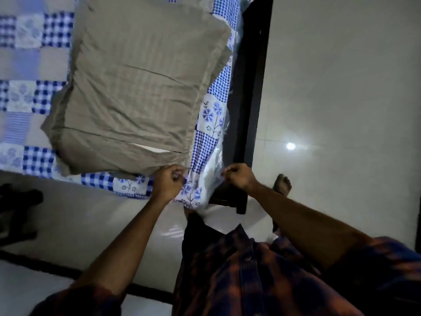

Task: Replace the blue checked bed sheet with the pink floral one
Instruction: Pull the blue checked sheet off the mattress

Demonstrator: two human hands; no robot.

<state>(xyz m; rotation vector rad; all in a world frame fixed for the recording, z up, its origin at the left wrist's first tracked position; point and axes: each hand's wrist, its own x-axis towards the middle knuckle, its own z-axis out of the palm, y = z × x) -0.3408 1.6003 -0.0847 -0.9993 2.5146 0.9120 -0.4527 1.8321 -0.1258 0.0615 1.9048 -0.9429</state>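
The blue checked bed sheet (41, 65), patched with floral squares, covers the bed across the upper left. Its near corner (193, 192) hangs off the bed's corner between my hands. My left hand (167, 182) pinches the sheet's edge just left of that corner, fingers curled. My right hand (238, 177) grips the sheet's pale underside at the corner's right side. A grey pillow (136, 87) lies on the sheet, its near end close to my left hand. No pink floral sheet is in view.
The dark bed frame (252, 87) runs along the sheet's right side, ending in a leg (241, 205) near my right hand. Pale tiled floor (341, 87) spreads to the right and below. My bare foot (282, 183) stands beside the frame. A dark object (18, 208) sits at the left edge.
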